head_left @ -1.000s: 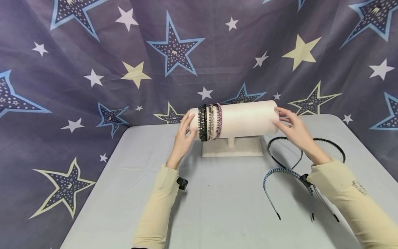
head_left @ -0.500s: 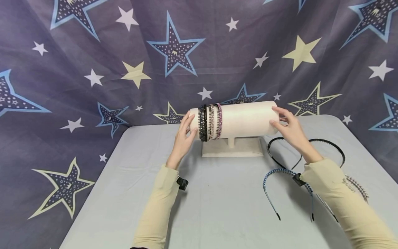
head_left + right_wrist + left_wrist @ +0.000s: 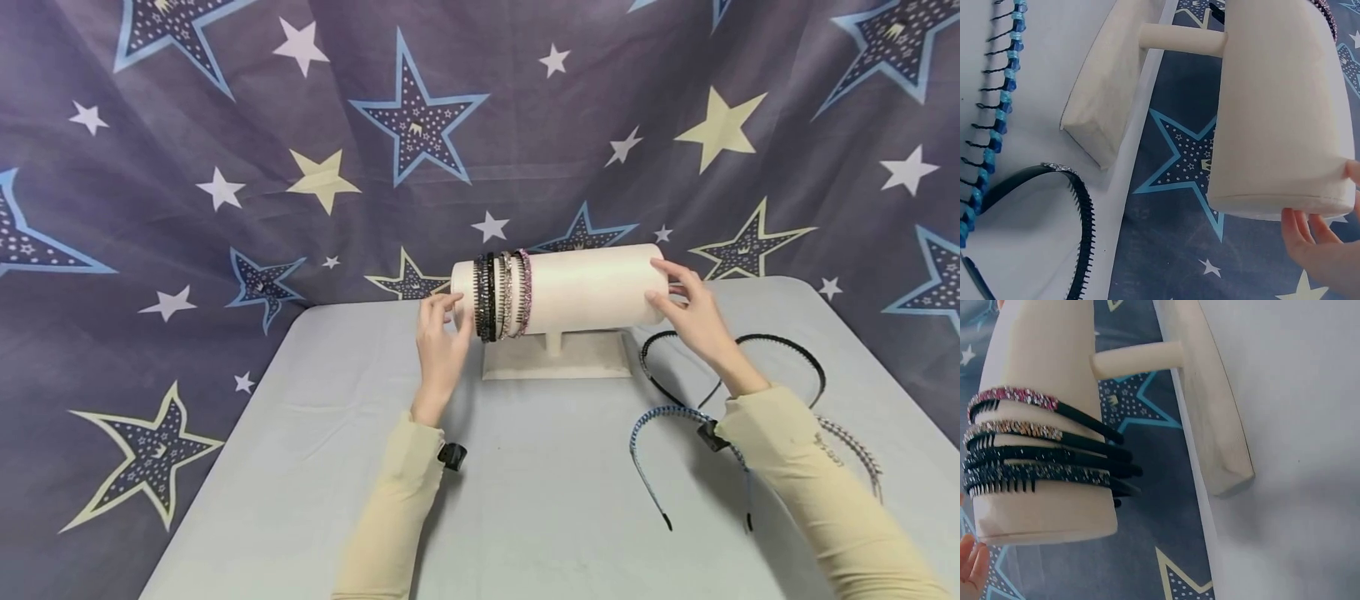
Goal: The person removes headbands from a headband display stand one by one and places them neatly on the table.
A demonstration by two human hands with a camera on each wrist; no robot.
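A cream display stand has a padded horizontal roll (image 3: 592, 287) on a short post and flat base (image 3: 555, 368). Several toothed headbands ring the roll's left part: a pink glittery headband (image 3: 527, 292), a champagne one, a black one and a dark grey sparkly headband (image 3: 1054, 474) nearest the end. My right hand (image 3: 697, 321) grips the roll's right end, thumb on its side and fingers against the end face. At the other end is my left hand (image 3: 438, 354), its fingers loosely extended; in the left wrist view the visible fingertips (image 3: 974, 565) sit just off the roll.
On the table (image 3: 300, 500) at right lie a blue wrapped headband (image 3: 667, 410), black toothed headbands (image 3: 787, 339) and a pale beaded headband (image 3: 862, 454), partly behind the right sleeve. A star-patterned cloth (image 3: 247, 150) hangs behind the table.
My left hand has loosened from the roll's left end and drawn slightly back. My right hand has shifted a little leftward on the right end. The headbands on the roll keep their places.
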